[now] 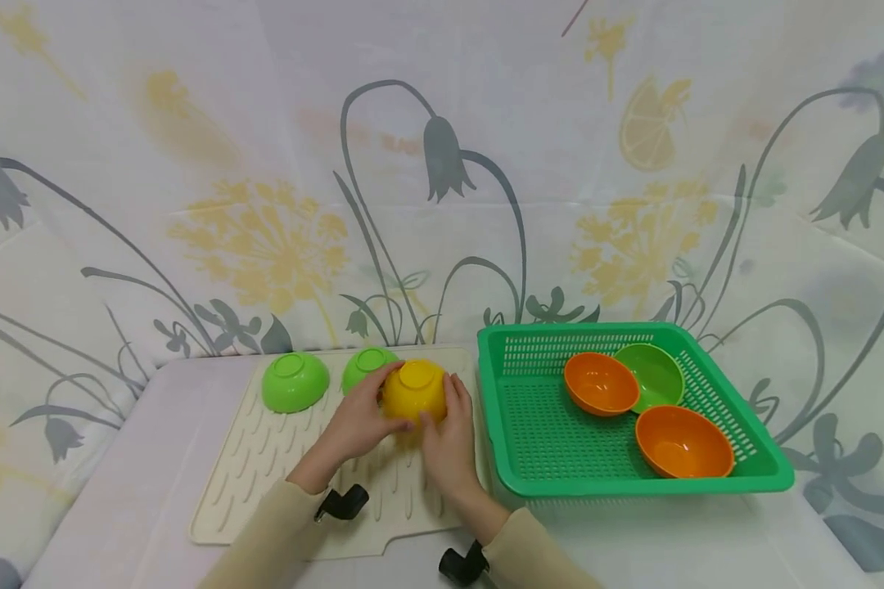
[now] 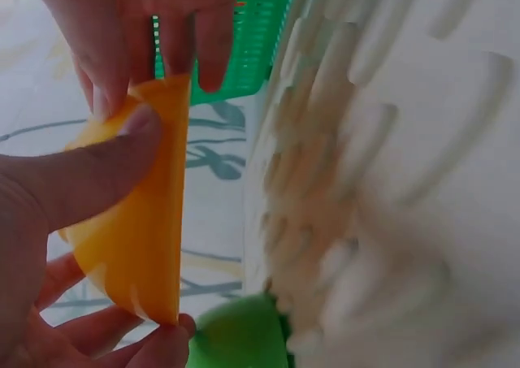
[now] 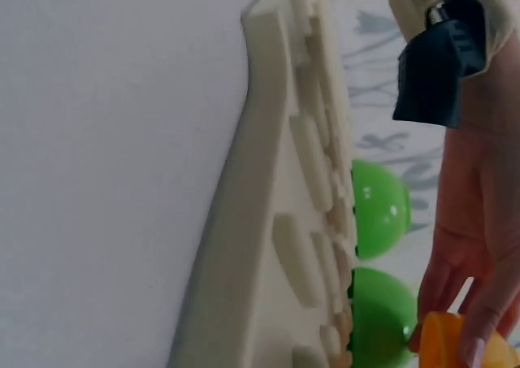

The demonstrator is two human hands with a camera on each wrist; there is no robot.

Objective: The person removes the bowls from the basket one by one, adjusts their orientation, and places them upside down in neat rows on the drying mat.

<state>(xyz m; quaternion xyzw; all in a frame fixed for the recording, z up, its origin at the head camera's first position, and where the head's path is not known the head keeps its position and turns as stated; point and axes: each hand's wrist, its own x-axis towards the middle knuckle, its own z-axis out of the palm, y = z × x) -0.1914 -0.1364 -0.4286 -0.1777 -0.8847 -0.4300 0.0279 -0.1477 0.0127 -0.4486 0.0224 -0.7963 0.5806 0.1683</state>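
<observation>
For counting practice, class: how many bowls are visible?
6: left green bowl and middle green bowl, upside down on the mat; yellow bowl, between the left hand and right hand; near orange bowl, far orange bowl and right green bowl, in the basket.

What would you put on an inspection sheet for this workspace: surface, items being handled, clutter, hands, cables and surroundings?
Surface: white table with a cream, ridged rectangular mat.
Items: glossy yellow rounded bowl, upside down, held above the mat; two glossy green rounded bowls, upside down on the mat; green perforated plastic basket beside the mat, holding two orange rounded bowls and another green bowl, all open side up.
Clutter: nothing seen.
Hands: left hand and right hand grip the yellow bowl from opposite sides.
Cables: nothing seen.
Surroundings: pale fabric backdrop printed with grey and yellow plants.
</observation>
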